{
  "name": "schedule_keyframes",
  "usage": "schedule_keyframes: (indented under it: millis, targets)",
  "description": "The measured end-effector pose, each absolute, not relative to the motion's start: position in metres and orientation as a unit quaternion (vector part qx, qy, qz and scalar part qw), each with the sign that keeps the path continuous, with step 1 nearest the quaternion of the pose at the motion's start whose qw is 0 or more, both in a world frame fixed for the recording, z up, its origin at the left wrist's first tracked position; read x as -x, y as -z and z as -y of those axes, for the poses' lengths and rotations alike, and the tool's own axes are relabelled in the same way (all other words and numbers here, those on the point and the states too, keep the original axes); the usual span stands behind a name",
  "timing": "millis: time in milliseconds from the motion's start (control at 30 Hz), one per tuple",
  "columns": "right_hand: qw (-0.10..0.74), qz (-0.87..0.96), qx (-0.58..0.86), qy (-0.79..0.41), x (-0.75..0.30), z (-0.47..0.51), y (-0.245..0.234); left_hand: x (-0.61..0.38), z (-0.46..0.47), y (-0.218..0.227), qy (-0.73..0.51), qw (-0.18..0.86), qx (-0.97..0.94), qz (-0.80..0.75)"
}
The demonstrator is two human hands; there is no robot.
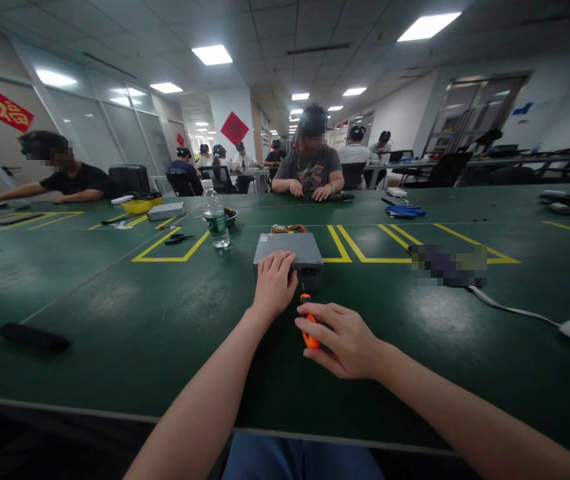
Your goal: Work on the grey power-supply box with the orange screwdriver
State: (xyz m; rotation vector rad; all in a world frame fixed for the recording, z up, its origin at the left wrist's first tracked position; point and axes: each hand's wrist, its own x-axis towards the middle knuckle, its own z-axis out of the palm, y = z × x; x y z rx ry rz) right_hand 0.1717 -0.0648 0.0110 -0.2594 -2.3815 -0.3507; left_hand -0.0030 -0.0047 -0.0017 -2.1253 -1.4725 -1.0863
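A grey metal computer power supply point(289, 245) sits on the green table in front of me, its cable bundle point(289, 229) at the far side. My left hand point(275, 280) grips its near left part, fingers over the top and thumb down by the near face. In my right hand point(342, 337) is an orange and black screwdriver point(311, 333), held between fingertips and thumb. Its thin shaft points up toward the near face of the power supply, below the socket point(309, 271). Whether the tip touches the case, I cannot tell.
Left of the power supply stands a water bottle point(216, 217), with a small bowl point(230, 216) behind it. A black strip-like object point(33, 337) lies at the near left. To the right, a blurred dark object point(445, 265) has a white cable. Across the table a person point(309, 163) works with both hands.
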Motion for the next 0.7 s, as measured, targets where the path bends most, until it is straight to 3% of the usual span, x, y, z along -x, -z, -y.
schedule_keyframes:
  millis: [233,467,700]
  targets:
    - [0.388,0.91,0.108,0.095,-0.1696,0.0611,-0.0045,0.0013,0.0044,0.0015,0.382,0.164,0.738,0.532]
    - [0.304,0.939,0.114,0.109,-0.1717,0.0643,-0.0093,0.0013,0.005,0.0008,0.379,0.163,0.738,0.534]
    - [0.379,0.912,0.107,0.113,-0.1687,0.0582,-0.0022,0.0014,0.0034,0.0019,0.376,0.168,0.734,0.54]
